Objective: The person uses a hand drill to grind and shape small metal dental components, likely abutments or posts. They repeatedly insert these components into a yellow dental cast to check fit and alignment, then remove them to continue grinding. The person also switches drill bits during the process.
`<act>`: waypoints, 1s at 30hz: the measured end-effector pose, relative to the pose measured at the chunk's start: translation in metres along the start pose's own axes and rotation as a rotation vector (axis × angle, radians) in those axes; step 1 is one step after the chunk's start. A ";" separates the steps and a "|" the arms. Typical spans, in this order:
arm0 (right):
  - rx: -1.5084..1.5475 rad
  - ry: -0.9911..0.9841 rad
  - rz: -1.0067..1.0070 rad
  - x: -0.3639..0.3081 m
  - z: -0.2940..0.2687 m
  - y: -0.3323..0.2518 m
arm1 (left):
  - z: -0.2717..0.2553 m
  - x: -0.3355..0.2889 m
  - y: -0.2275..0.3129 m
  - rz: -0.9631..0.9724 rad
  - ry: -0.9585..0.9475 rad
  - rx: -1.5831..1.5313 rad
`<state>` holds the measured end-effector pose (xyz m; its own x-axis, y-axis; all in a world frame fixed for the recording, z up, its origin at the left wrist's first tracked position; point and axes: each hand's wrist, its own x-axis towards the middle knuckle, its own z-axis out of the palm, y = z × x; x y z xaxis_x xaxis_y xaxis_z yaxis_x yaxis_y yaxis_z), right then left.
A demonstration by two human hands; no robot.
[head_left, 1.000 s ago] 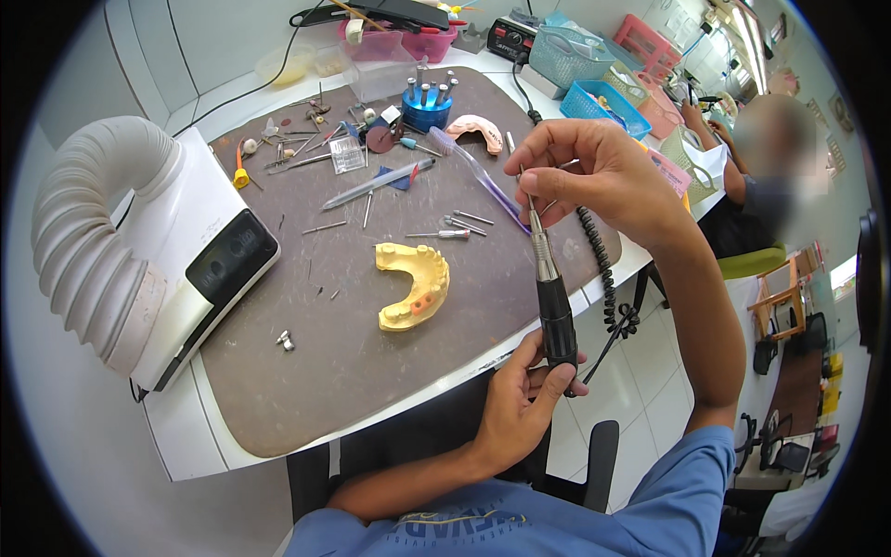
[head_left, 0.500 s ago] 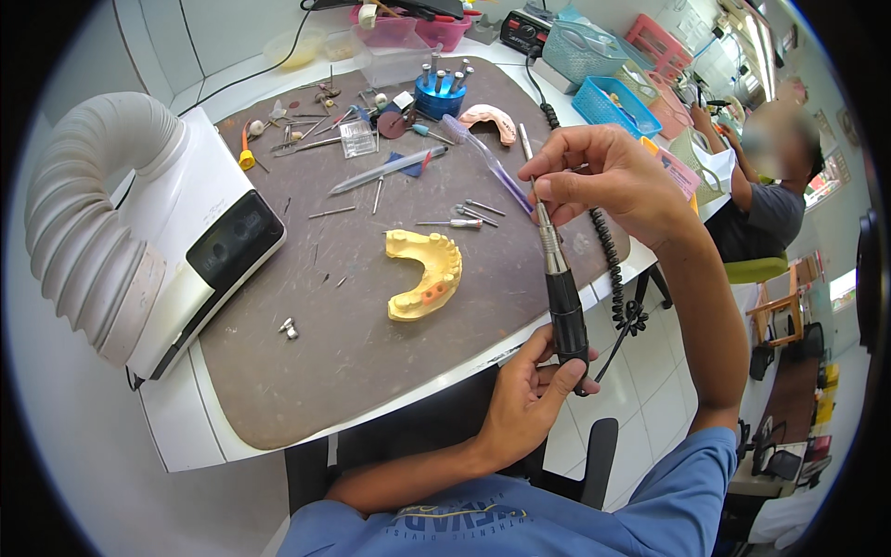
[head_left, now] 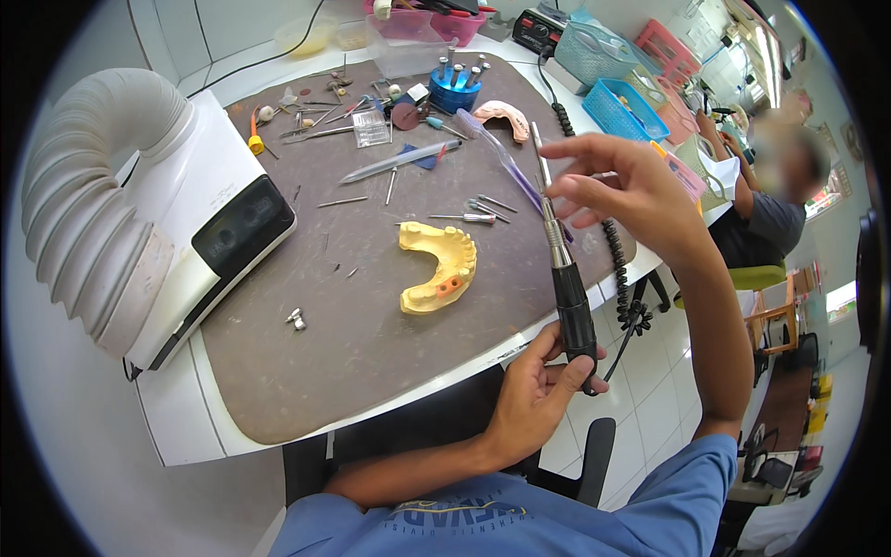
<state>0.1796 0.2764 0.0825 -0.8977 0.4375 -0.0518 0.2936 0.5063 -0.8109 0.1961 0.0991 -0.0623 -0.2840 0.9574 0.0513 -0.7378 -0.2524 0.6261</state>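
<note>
My left hand (head_left: 538,385) grips the black body of a rotary handpiece (head_left: 568,288), held upright off the table's front edge. At its silver top, the fingers of my right hand (head_left: 617,190) pinch a thin bur (head_left: 538,153). A coiled black cable (head_left: 620,269) hangs from the handpiece. A yellow dental cast (head_left: 436,266) lies on the brown mat (head_left: 325,316), left of the handpiece and apart from both hands.
A white suction unit (head_left: 200,232) with a ribbed hose (head_left: 79,204) stands at left. Loose burs and tools (head_left: 464,212), a blue bur holder (head_left: 455,88) and a pink cast (head_left: 503,113) lie farther back. Blue baskets (head_left: 617,102) and another person (head_left: 770,204) are at right.
The view has shifted slightly. My right hand has risen a little at the top of the handpiece; my left hand keeps its grip on the body.
</note>
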 end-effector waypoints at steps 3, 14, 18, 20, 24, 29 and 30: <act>-0.168 -0.027 0.009 -0.026 0.006 0.000 | -0.001 -0.001 -0.002 0.011 0.009 -0.044; -0.198 -0.023 0.045 -0.081 0.034 0.017 | 0.008 -0.005 -0.007 0.118 0.004 0.024; 0.300 -0.151 -0.099 -0.083 0.026 0.040 | 0.005 -0.003 -0.009 0.116 -0.169 0.098; 0.170 0.059 -0.188 -0.097 0.030 0.033 | 0.005 -0.002 -0.003 0.147 -0.210 0.198; -0.019 0.448 -0.363 -0.152 0.033 0.045 | 0.000 0.003 0.016 0.412 -0.231 0.532; 0.760 -0.425 -0.063 -0.191 0.056 0.037 | -0.001 0.011 0.039 0.641 -0.408 0.775; 0.888 -0.532 0.046 -0.192 0.057 0.034 | -0.003 0.010 0.041 0.696 -0.410 0.878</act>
<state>0.3429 0.1671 0.0319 -0.9842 -0.0517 -0.1695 0.1770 -0.3275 -0.9281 0.1611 0.0982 -0.0378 -0.1228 0.6667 0.7351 0.2134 -0.7057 0.6757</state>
